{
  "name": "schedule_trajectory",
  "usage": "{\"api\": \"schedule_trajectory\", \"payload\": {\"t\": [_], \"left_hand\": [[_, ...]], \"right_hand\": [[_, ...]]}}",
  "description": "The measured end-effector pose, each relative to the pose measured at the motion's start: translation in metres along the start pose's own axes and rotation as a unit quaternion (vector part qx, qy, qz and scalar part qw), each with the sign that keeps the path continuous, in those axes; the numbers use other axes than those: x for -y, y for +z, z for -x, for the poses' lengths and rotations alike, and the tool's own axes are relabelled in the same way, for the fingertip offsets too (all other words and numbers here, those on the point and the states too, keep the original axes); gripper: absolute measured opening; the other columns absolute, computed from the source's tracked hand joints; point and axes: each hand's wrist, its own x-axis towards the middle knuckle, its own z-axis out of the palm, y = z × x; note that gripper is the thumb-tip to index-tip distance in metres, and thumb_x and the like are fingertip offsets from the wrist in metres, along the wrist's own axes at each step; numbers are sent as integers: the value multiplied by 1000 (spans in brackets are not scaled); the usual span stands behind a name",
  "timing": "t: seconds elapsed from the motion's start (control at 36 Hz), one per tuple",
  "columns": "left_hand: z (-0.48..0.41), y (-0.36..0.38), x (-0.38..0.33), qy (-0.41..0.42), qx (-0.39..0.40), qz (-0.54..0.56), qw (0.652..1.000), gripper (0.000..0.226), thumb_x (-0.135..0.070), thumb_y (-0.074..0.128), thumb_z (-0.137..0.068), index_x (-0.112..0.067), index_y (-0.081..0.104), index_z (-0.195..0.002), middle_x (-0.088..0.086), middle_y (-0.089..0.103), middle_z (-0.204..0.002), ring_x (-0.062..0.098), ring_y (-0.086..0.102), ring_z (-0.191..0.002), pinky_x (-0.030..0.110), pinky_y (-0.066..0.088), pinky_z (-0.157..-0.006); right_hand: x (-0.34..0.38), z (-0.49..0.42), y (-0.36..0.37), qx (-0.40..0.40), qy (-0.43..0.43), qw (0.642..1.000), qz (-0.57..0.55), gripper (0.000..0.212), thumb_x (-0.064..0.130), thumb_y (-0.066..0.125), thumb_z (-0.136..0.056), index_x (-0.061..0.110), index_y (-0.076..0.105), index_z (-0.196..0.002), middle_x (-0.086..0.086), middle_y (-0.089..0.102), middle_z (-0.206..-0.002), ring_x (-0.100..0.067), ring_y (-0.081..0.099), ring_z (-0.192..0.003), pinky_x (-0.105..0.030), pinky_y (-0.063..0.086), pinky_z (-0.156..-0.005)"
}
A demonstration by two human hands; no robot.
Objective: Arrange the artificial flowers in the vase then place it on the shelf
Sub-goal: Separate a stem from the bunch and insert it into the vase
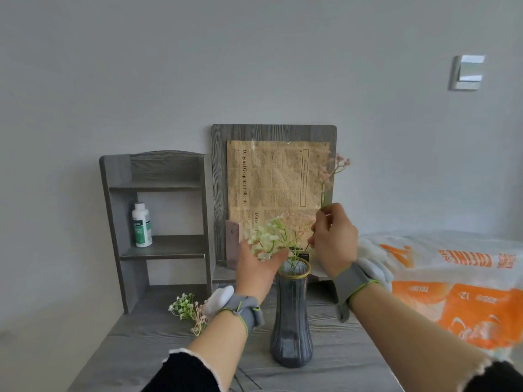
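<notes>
Several white and pale pink artificial blooms (271, 236) sit in the dark grey ribbed glass vase with gold rim (291, 321), stems down through its mouth; the vase stands upright on the grey wood-grain desk (147, 343). Left grip (256, 271) is just up-left of the vase rim, palm up, fingers loose against the white blooms, not clamped on anything. Right grip (334, 239), up-right of the vase, pinches the stem of a pink artificial sprig (329, 168) held upright. Loose sprigs (188, 309) lie on the desk left of the vase. Grey wooden shelf (158, 185) stands behind-left of the vase, with a white bottle (141, 224) on its lower board.
</notes>
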Motion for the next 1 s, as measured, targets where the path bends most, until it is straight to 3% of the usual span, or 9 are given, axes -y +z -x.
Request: {"api": "schedule_trajectory", "payload": {"t": [0.22, 0.31, 0.39, 0.56, 0.64, 0.72, 0.81, 0.89, 1.0], "left_hand": [[-14, 2, -3, 1, -15, -87, 996, 62, -42, 65, -84, -5, 48, -131, 14, 60, -125, 32, 55, -115, 43, 46, -96], [-18, 0, -4, -26, -33, -56, 998, 47, -36, 65, -86, 4, 60, -110, 25, 67, -101, 37, 64, -94, 47, 52, -85], [-21, -2, 0, -41, -16, 5, 999, 37, -26, 65, -87, 8, 62, -99, 32, 66, -98, 43, 65, -93, 59, 50, -88], [-21, -4, 3, -34, 35, 69, 996, 7, -20, 63, -89, -13, 63, -87, 0, 72, -65, 30, 68, -78, 53, 53, -88], [-19, -4, 3, -42, 43, 79, 995, 8, -19, 64, -89, -16, 62, -81, -7, 70, -60, 27, 66, -78, 52, 52, -92], [-21, -3, 5, -35, 41, 48, 997, 11, -25, 67, -86, -21, 60, -78, 5, 67, -81, 29, 63, -88, 54, 48, -95], [-21, -2, 3, -29, 53, 28, 998, 11, -27, 70, -81, -18, 66, -85, 6, 66, -95, 28, 62, -99, 48, 47, -94], [-22, 0, 0, -33, 62, 26, 997, 59, -26, 75, -69, -6, 57, -121, 10, 62, -118, 28, 56, -113, 41, 45, -95], [-25, 3, -4, -43, 50, 53, 996, 80, -21, 76, -61, -7, 39, -130, 9, 57, -116, 24, 54, -103, 35, 43, -83]], "right_hand": [[-27, 6, 9, 36, 37, 998, 35, 10, 21, 48, -93, 14, 56, -91, -11, 69, -78, -37, 65, -72, -47, 55, -70], [-34, 5, 9, 54, 52, 996, 55, 10, 24, 50, -92, 17, 58, -91, -7, 71, -80, -33, 66, -77, -45, 55, -74], [-40, 6, 9, 81, 68, 992, 71, 10, 26, 52, -90, 19, 60, -89, -5, 71, -80, -30, 65, -81, -43, 54, -77], [-47, 17, 9, 129, 105, 983, 81, 15, 27, 59, -81, 24, 56, -66, 4, 62, -65, -22, 61, -71, -29, 47, -65], [-51, 25, 8, 157, 117, 977, 80, 18, 26, 61, -75, 26, 53, -59, 7, 57, -59, -17, 58, -65, -26, 41, -58], [-52, 30, 8, 163, 128, 976, 73, 12, 33, 65, -70, 26, 57, -65, 9, 62, -65, -13, 60, -67, -25, 42, -56], [-50, 29, 10, 152, 110, 980, 71, 27, 52, 68, -67, 28, 55, -67, 12, 61, -66, -6, 58, -65, -24, 39, -53], [-46, 24, 10, 127, 108, 983, 71, 32, 58, 70, -68, 30, 53, -70, 13, 62, -69, -6, 59, -67, -26, 42, -55], [-44, 18, 10, 108, 103, 986, 71, 20, 39, 68, -80, 23, 61, -70, 4, 64, -68, -20, 62, -70, -33, 52, -66]]}}
